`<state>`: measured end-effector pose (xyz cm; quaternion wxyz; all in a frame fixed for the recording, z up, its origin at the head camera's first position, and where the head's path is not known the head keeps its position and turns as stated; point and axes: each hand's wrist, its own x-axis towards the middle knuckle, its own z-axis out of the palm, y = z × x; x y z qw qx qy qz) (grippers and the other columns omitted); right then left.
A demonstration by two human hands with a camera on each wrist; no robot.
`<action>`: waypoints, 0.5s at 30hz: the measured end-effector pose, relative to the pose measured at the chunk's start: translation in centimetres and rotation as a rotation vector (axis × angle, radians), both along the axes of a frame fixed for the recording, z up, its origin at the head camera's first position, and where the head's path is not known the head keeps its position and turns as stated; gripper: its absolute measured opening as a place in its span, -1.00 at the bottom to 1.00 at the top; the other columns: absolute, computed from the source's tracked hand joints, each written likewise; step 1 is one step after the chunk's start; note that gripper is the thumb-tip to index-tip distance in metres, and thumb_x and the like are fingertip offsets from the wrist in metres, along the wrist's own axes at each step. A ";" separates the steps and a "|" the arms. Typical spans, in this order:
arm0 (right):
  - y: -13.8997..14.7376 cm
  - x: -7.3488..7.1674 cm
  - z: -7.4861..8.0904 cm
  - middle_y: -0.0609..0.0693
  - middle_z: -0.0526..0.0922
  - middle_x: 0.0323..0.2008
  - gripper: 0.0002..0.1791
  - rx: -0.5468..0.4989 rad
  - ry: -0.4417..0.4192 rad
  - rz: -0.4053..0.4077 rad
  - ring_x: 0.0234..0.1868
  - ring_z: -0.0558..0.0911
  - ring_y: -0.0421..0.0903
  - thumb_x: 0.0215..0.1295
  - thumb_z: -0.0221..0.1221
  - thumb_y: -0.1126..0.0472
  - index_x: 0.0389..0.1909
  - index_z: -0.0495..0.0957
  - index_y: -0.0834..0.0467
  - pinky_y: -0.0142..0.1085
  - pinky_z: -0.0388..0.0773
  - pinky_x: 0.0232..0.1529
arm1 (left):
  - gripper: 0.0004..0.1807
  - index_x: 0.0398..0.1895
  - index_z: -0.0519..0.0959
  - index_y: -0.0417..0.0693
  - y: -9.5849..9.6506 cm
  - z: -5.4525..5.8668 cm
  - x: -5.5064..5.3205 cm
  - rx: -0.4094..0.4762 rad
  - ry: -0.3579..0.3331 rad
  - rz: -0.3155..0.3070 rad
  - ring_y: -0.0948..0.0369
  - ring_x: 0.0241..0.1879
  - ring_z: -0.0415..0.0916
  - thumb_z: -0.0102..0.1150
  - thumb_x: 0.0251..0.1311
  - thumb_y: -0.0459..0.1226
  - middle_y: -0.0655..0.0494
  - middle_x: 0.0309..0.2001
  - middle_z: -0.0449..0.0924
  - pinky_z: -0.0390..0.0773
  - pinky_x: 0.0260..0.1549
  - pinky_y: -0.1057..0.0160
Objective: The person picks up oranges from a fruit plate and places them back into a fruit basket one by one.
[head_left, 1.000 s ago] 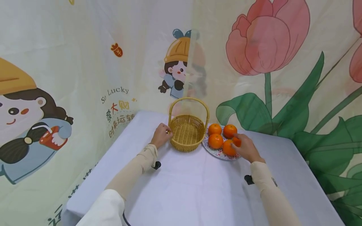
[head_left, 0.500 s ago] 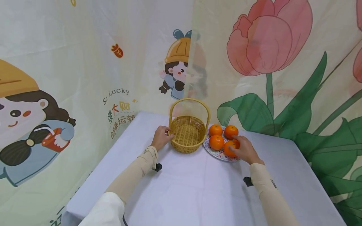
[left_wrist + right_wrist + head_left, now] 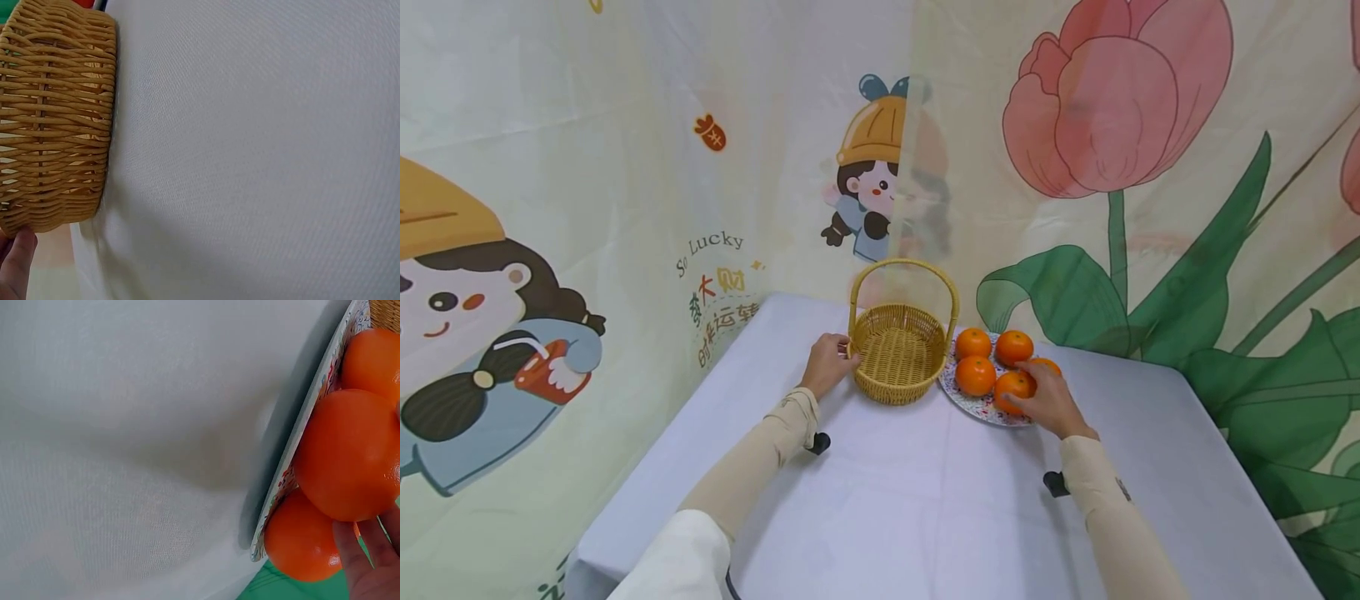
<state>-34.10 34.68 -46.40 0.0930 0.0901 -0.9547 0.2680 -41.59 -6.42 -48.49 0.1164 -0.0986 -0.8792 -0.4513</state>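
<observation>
**Right hand on the near orange, basket held at the left**

A round woven yellow wicker basket with a tall hoop handle (image 3: 898,354) is seen in the middle of the head view, on a table covered with a pale white cloth (image 3: 887,517). Its left rim is held by the left hand (image 3: 826,364), with the fingers curled against the weave. In the left wrist view only a fingertip is seen, low at the left edge, touching the basket wall (image 3: 56,119).

Just right of the basket, a flat round plate with a speckled pattern (image 3: 977,407) is set, touching or almost touching the basket. Five round orange fruits are piled on it. The nearest orange fruit (image 3: 1012,387) is covered by the right hand (image 3: 1051,400), with the fingers bent round it. It is gripped but not lifted.

The basket lies to the left of this fruit, across the plate rim. The right hand is the nearer one to the fruit.

A cartoon cloth backdrop (image 3: 625,167) is hung behind.
</observation>
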 end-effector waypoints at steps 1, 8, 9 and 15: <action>0.0 0.0 -0.1 0.28 0.42 0.21 -0.22 -0.004 -0.004 0.003 0.19 0.35 0.25 0.13 0.38 0.03 0.29 0.36 0.32 0.25 0.33 0.24 | -0.52 0.04 0.54 -0.42 0.0 0.0 0.0 0.000 -0.001 0.001 0.00 -0.10 0.57 0.31 0.06 -0.31 -0.20 -0.07 0.48 0.66 -0.15 0.20; -0.3 0.1 -1.5 0.28 0.42 0.21 -0.12 -0.044 -0.028 -0.014 0.17 0.39 0.24 0.08 0.41 -0.07 0.30 0.32 0.34 0.25 0.35 0.22 | -0.52 0.06 0.54 -0.41 0.1 0.1 0.3 0.005 -0.008 0.013 0.00 -0.09 0.56 0.31 0.07 -0.31 -0.19 -0.05 0.47 0.66 -0.13 0.20; -0.4 0.1 -1.7 0.28 0.41 0.21 -0.11 -0.058 -0.034 -0.022 0.17 0.39 0.24 0.08 0.42 -0.08 0.30 0.32 0.34 0.25 0.35 0.23 | -0.52 0.06 0.54 -0.41 0.2 0.1 0.3 0.005 -0.008 0.015 0.00 -0.09 0.55 0.31 0.07 -0.32 -0.19 -0.06 0.47 0.66 -0.13 0.20; -0.5 0.3 -2.3 0.30 0.40 0.22 -0.07 -0.101 -0.066 -0.065 0.16 0.39 0.25 0.05 0.43 -0.09 0.32 0.29 0.34 0.24 0.35 0.23 | -0.52 0.05 0.54 -0.42 0.3 0.2 0.4 0.004 -0.010 0.016 0.00 -0.08 0.55 0.31 0.08 -0.32 -0.20 -0.05 0.47 0.66 -0.12 0.18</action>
